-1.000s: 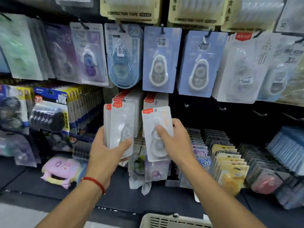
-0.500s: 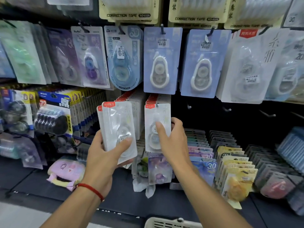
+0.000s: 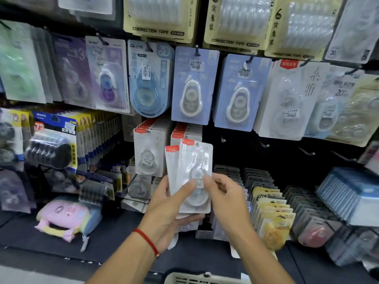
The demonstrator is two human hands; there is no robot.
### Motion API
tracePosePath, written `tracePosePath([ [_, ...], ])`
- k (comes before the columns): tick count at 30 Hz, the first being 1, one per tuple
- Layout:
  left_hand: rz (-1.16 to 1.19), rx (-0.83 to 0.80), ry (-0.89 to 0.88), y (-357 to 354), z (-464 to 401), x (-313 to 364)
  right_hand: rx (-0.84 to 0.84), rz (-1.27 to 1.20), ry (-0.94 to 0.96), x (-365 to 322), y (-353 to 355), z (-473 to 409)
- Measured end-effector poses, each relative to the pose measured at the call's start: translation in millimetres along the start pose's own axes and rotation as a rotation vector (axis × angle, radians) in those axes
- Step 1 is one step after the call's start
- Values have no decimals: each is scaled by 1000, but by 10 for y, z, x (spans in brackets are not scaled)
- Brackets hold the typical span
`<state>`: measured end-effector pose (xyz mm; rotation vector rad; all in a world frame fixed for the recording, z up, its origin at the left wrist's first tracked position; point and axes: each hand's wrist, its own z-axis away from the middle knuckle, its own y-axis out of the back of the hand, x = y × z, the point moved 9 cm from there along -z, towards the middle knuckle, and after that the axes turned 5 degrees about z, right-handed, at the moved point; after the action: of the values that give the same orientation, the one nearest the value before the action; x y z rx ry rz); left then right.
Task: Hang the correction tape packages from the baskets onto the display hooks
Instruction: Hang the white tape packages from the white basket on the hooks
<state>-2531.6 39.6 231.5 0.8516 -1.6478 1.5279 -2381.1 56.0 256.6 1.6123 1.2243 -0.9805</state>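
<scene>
Your left hand (image 3: 164, 210) grips the packages (image 3: 192, 173); your right hand (image 3: 223, 193) fingers pinch the front one. Next, I think, slide it onto a hook (image 3: 222, 139).

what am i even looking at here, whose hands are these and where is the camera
There is no machine here. A person wears one wide-angle camera on the head, looking forward and down, so you see their own two bare arms reaching into a shop display of stationery.

The left hand, with a red string bracelet at the wrist, holds a small stack of white correction tape packages with red corner labels. The right hand pinches the front package of that stack.

Just behind, matching packages already hang on two display hooks. Above hang blue correction tape cards and yellowish multipacks printed CORRECTION TAPE. To the right, several bare hooks stick out of the dark panel. The rim of a pale plastic basket shows at the bottom edge.
</scene>
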Motion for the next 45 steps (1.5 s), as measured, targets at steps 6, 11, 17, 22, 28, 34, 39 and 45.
tracePosePath([
  [6,0,62,-20,16,-24,-63,125,10,-47,77,331,-17],
  [11,-8,188,-65,225,-22,0,305,-9,-75,172,518,-83],
  [17,-30,188,-103,315,21,101,346,-16,-36,201,539,-163],
  [22,-7,180,-94,300,19,103,379,76,-66,252,558,-218],
  [28,48,150,-53,181,13,11,252,275,-138,339,471,-170],
  [34,44,-56,7,-187,43,-90,-86,77,35,115,98,-38],
  [39,-17,-10,-78,-189,43,-53,-94,71,73,53,184,15],
  [45,-55,165,-79,28,-6,-79,207,22,-20,211,497,-2],
])
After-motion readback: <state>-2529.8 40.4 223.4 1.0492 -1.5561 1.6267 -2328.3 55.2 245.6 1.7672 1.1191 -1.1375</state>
